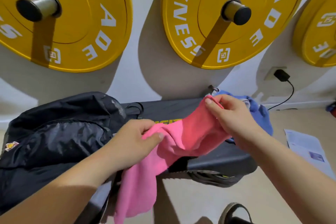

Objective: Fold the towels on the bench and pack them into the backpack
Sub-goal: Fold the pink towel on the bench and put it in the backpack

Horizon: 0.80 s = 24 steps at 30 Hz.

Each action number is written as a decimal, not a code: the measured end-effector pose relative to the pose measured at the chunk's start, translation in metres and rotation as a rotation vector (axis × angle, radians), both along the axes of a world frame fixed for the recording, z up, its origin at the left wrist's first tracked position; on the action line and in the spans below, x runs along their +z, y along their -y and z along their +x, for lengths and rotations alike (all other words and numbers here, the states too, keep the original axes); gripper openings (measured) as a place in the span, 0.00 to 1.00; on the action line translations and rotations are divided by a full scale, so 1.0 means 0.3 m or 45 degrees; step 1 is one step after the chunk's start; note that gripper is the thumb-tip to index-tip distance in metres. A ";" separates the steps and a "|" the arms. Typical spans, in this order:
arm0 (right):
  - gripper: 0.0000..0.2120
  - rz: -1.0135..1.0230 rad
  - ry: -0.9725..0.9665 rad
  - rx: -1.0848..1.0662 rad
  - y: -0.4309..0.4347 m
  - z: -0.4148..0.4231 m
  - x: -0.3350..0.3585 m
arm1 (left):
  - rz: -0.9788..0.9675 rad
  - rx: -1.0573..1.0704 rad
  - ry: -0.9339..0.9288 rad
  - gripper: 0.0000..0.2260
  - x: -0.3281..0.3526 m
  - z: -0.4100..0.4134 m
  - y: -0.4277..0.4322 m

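A pink towel (pixel 183 143) hangs between both hands above the black bench (pixel 218 162). My left hand (pixel 132 142) pinches its edge near the middle of the view. Up and to the right, my right hand (pixel 231 114) pinches a corner of the same towel. The towel's lower part droops over the bench's front edge toward the floor. A blue towel (pixel 261 112) lies crumpled on the bench behind my right hand, partly hidden by it. The black backpack (pixel 60 132) lies on the bench's left end, beside my left hand.
Yellow weight plates (pixel 227 18) hang on pegs on the wall right behind the bench. A black plug and cable (pixel 281 76) run down the wall at the right. A printed paper sheet (pixel 305 147) lies on the floor at the right. A shoe (pixel 236 214) shows at the bottom.
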State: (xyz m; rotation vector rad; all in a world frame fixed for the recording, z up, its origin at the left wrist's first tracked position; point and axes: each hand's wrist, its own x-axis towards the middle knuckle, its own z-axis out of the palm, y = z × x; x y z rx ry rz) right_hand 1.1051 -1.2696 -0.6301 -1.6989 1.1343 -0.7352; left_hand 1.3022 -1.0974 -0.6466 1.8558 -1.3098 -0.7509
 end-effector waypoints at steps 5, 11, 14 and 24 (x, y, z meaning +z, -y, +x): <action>0.05 0.138 0.089 0.553 -0.142 0.088 0.018 | -0.164 0.038 0.005 0.03 0.003 -0.048 0.037; 0.07 0.112 0.109 0.454 -0.117 0.138 -0.029 | -0.200 0.137 -0.236 0.08 0.004 -0.042 0.059; 0.08 -0.071 0.070 0.039 -0.056 0.143 -0.046 | 0.032 0.052 -0.284 0.12 -0.027 0.010 0.054; 0.07 0.037 0.087 -0.718 0.141 -0.011 -0.096 | 0.472 -0.210 -0.071 0.10 -0.033 0.101 -0.001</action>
